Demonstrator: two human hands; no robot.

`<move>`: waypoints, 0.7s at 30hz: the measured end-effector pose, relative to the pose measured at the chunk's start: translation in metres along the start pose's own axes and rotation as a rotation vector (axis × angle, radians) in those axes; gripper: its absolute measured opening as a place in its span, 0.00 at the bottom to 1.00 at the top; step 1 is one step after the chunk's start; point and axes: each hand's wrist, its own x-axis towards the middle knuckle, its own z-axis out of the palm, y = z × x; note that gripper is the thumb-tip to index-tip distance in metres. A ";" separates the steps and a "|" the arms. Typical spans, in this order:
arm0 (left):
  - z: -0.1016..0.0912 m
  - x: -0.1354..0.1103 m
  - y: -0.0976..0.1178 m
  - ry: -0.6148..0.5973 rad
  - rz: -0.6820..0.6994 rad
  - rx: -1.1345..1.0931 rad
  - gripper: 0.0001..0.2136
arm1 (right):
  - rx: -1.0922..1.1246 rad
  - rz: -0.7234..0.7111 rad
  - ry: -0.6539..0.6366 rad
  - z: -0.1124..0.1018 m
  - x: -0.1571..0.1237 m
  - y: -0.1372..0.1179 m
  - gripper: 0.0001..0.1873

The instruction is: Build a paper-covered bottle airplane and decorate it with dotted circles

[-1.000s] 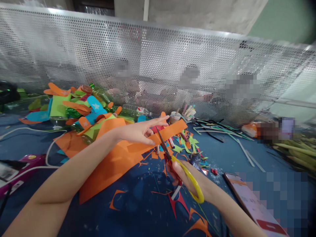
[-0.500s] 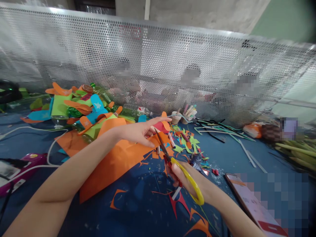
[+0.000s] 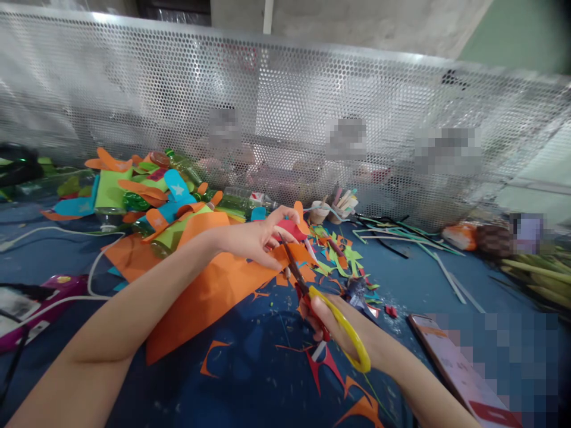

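Note:
My right hand [image 3: 321, 315] is wrapped round a pair of scissors [image 3: 343, 324] with a yellow and red handle. The dark blades point up and away, their tips by my left fingers. My left hand [image 3: 256, 241] hovers palm down with its fingers apart and slightly bent, over red paper [image 3: 288, 229] and orange cut paper pieces. No held thing shows between these fingers. Under my left forearm lies a large sheet of orange paper [image 3: 214, 297]. Cut scraps of orange and red paper [image 3: 325, 368] lie near my right wrist.
Plastic bottles dressed in coloured paper [image 3: 113, 190] are heaped at the back left. Cups of markers [image 3: 342, 208] stand by the perforated metal panel [image 3: 178, 89], with people behind it. A phone [image 3: 455, 362] lies at the right, and a purple device [image 3: 57, 291] with cables at the left.
My left fingers, stretched out before, are now more bent, with the index finger arched. My right hand and the scissors have hardly moved. The view has shifted slightly.

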 end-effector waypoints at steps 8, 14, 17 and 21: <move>-0.002 0.001 -0.002 -0.002 0.060 0.094 0.22 | 0.014 0.050 -0.008 0.000 0.000 -0.006 0.32; -0.008 -0.001 0.003 -0.091 0.009 0.247 0.22 | -0.009 -0.026 -0.016 -0.001 0.000 -0.002 0.29; -0.008 -0.002 0.003 -0.075 -0.007 0.238 0.30 | -0.043 -0.053 -0.015 0.000 -0.001 0.001 0.28; -0.006 -0.003 0.001 -0.041 0.009 0.208 0.34 | -0.071 -0.062 -0.017 0.000 -0.001 0.001 0.27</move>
